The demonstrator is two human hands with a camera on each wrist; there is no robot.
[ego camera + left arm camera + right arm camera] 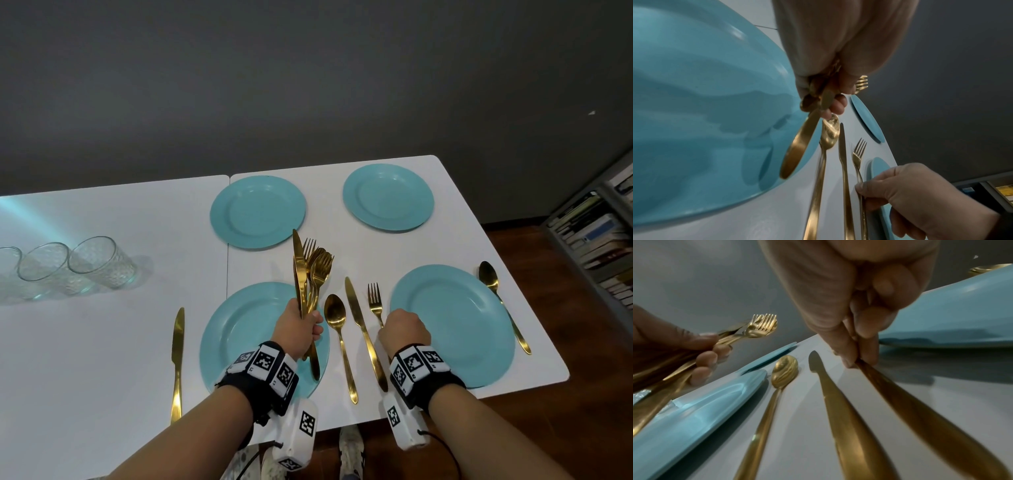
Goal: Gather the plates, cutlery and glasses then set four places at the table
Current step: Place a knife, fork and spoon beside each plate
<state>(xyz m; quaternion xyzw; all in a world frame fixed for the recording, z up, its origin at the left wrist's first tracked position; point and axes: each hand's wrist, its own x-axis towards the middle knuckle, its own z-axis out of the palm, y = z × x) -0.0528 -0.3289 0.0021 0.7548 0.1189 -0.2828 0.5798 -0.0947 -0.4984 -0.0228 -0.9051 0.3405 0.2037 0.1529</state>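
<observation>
Four teal plates sit on the white table (pixel 102 342): far left (pixel 257 211), far right (pixel 388 197), near left (pixel 239 339) and near right (pixel 455 318). Above the near left plate, my left hand (pixel 301 325) grips an upright bundle of gold cutlery (pixel 310 270) with knives, forks and spoons. My right hand (pixel 406 329) pinches the handle of a gold fork (pixel 375 301) just left of the near right plate; the handle (pixel 910 402) shows under its fingertips (pixel 846 360). Between the near plates lie a spoon (pixel 335 315) and a knife (pixel 359 322).
A knife (pixel 178 353) lies left of the near left plate and a spoon (pixel 489 274) right of the near right plate. Three clear glasses (pixel 99 260) stand at the far left. A bookshelf (pixel 596 246) stands beyond the table's right edge.
</observation>
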